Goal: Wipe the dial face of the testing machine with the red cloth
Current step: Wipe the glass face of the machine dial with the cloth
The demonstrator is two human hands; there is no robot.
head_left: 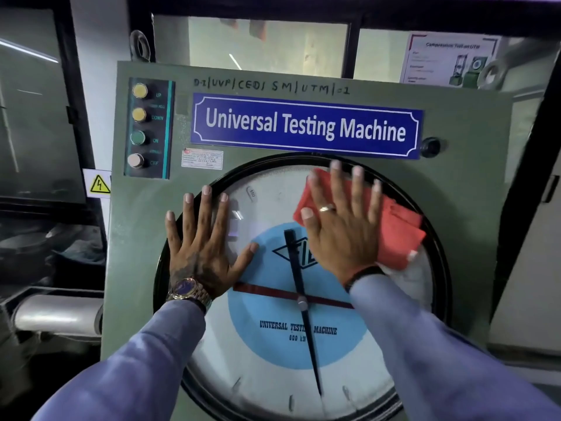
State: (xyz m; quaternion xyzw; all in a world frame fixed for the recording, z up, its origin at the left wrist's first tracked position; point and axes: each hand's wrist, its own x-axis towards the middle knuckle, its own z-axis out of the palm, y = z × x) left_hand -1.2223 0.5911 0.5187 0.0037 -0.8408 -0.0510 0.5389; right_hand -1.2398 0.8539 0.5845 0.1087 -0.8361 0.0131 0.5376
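on the upper right of the dial face [267, 378], my right hand [343, 226] lay flat with its fingers spread, pressing the red cloth [400, 235] against the glass. the cloth was folded; it showed past the fingertips at the top and spread out to the right of the hand, reaching close to the black bezel [161, 262]. a ring [326, 208] sat on one finger of that hand.

my left hand [202, 241] was also flat and spread, holding nothing. its palm rested on the left part of the dial, its fingers crossed the bezel, and its thumb pointed toward the blue centre disc [273, 344]. a gold wristwatch [188, 291] was on that wrist. the two hands were apart, with the black pointer [303, 317] between them. a red pointer [264, 291] lay almost level across the disc.

the dial was set in the green front panel [139, 238] of the testing machine. above it was the blue nameplate [306, 126] reading "universal testing machine". at upper left, the button strip [148, 127] carried four buttons marked up, down, on and off. a yellow electrical warning sign [98, 184] was at the left edge of the panel.
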